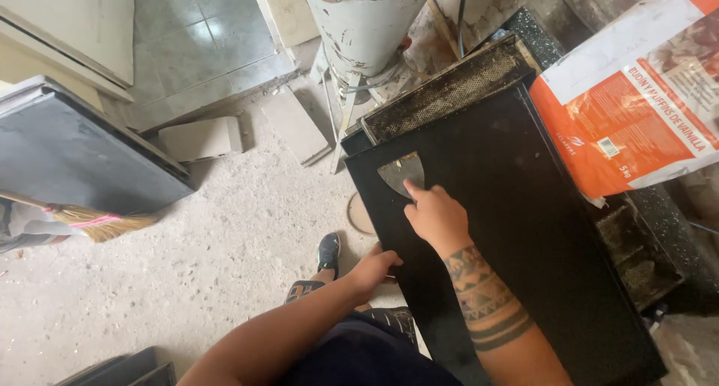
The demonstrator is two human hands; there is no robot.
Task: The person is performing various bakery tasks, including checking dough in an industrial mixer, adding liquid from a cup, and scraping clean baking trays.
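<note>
A long black metal tray [524,206] lies tilted in front of me, propped on other dark trays. My right hand [437,217] grips a metal scraper [403,172], its index finger pressed along the blade, which lies flat on the tray's upper left corner. My left hand [372,270] clasps the tray's near left edge. A tattooed band shows on my right forearm.
An orange and white sack [636,94] rests on the tray stack at right. A crusted mesh tray [449,86] sits behind. A white cylinder [363,26] stands beyond. A dark panel [75,154] and a broom [97,223] are at left on concrete floor.
</note>
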